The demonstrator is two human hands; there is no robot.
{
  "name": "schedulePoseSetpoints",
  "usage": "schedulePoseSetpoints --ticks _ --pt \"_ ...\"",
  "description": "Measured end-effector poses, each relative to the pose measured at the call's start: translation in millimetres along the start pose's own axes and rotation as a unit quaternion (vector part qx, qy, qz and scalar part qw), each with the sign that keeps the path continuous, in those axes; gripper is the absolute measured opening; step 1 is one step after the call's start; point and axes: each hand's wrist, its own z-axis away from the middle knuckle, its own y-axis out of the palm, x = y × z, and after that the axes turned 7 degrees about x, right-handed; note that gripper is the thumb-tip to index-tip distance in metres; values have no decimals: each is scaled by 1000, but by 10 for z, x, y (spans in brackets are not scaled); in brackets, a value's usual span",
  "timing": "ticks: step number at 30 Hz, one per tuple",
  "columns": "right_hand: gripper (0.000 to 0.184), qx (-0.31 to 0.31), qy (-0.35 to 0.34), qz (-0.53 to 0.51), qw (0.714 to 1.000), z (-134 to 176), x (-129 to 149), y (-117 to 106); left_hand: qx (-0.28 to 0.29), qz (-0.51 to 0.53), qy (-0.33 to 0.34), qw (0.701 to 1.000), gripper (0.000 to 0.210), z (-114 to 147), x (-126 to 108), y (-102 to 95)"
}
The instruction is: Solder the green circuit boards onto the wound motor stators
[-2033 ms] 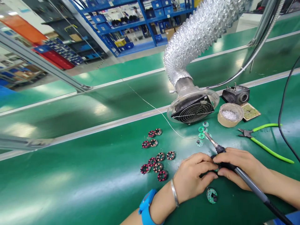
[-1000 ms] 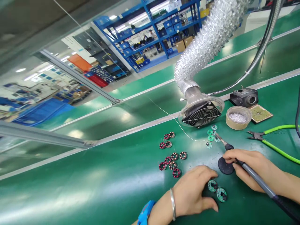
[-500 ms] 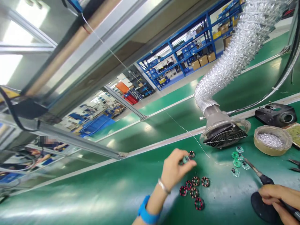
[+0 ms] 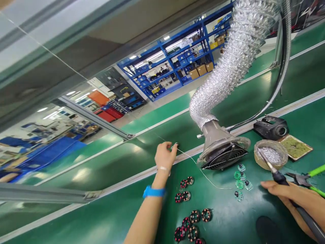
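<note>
Your left hand (image 4: pixel 164 157) has moved to mid-frame, pinching a tiny part (image 4: pixel 175 146); your right hand (image 4: pixel 301 197) grips the iron (image 4: pixel 279 177) by the tub (image 4: pixel 281 165): both busy.

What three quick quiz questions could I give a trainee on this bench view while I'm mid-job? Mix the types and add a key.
1. Multiple choice: where is the soldering iron?
A) Lying on the table
B) In the right hand
C) In the left hand

2. True or false: in the picture, the green-handled pliers are to the right of the round fan grille.

3. Fill in the blank: the wristband on the same arm as the left hand is ____.

Key:
1. B, the right hand grips it.
2. True.
3. Blue.
</note>
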Motion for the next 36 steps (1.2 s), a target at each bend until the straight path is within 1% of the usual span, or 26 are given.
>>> schedulePoseSetpoints --ticks 2,3,4,5,6,7,8,10,11,13,15,17,19,20,21,22,23,24,25,26,28,30,32,34,36 --pt "25 11 -3 -2 1000 -91 14 -72 -15 19 38 999 33 480 -214 -93" --pt "24 10 2 -7 1000 -129 30 -83 -7 31 69 997 31 734 -357 -115" --pt "24 5 10 -13 1000 -159 48 -81 23 51 127 990 28 972 -518 -116" --pt "23 3 15 -17 1000 -182 64 -68 83 86 233 965 22 1175 -692 -97" --pt "22 4 19 -18 1000 -198 78 -50 137 107 307 936 18 1329 -870 -58" --pt "21 7 20 -18 1000 -207 86 -30 177 116 341 916 20 1429 -1043 -3" --pt "20 10 20 -18 1000 -210 90 -13 206 113 357 904 28 1474 -1202 62" --pt "17 14 22 -15 1000 -209 86 3 242 74 354 901 58 1448 -1445 194" --pt "17 16 23 -15 999 -206 81 2 259 59 346 900 64 1411 -1520 246" --pt "17 22 24 -18 999 -202 69 -10 291 45 345 891 66 1371 -1584 292" --pt "18 32 22 -21 999 -200 59 -23 310 48 347 884 64 1433 -1566 251" --pt "18 38 21 -27 999 -200 56 -28 317 62 354 878 61 1569 -1495 138" --pt "18 40 26 -33 998 -202 62 -27 304 90 357 878 56 1691 -1363 -7" --pt "18 41 32 -36 998 -204 68 -27 286 104 347 887 52 1719 -1268 -76" --pt "19 40 39 -37 998 -207 77 -28 257 113 316 906 47 1716 -1152 -135" --pt "19 40 45 -38 997 -211 88 -31 223 112 267 931 41 1682 -1017 -179" --pt "19 41 49 -39 997 -215 101 -37 187 98 197 957 35 1622 -868 -204" --pt "19 41 52 -41 997 -221 117 -44 151 80 114 979 32 1543 -714 -209" --pt "18 41 53 -44 997 -228 136 -53 134 68 68 986 34 1456 -566 -195" --pt "18 42 52 -48 997 -235 155 -63 127 61 41 989 36 1375 -433 -165" --pt "16 43 45 -54 997 -250 191 -83 148 61 17 987 35 1265 -253 -75" --pt "15 42 39 -56 997 -261 215 -97 180 74 24 981 32 1259 -210 11" --pt "14 41 38 -54 997 -265 221 -104 209 93 43 973 31 1340 -278 46" --pt "13 43 40 -51 997 -264 215 -107 233 112 62 964 33 1458 -397 11" --pt "13 43 37 -48 997 -262 209 -108 243 126 72 959 35 1573 -512 -83"
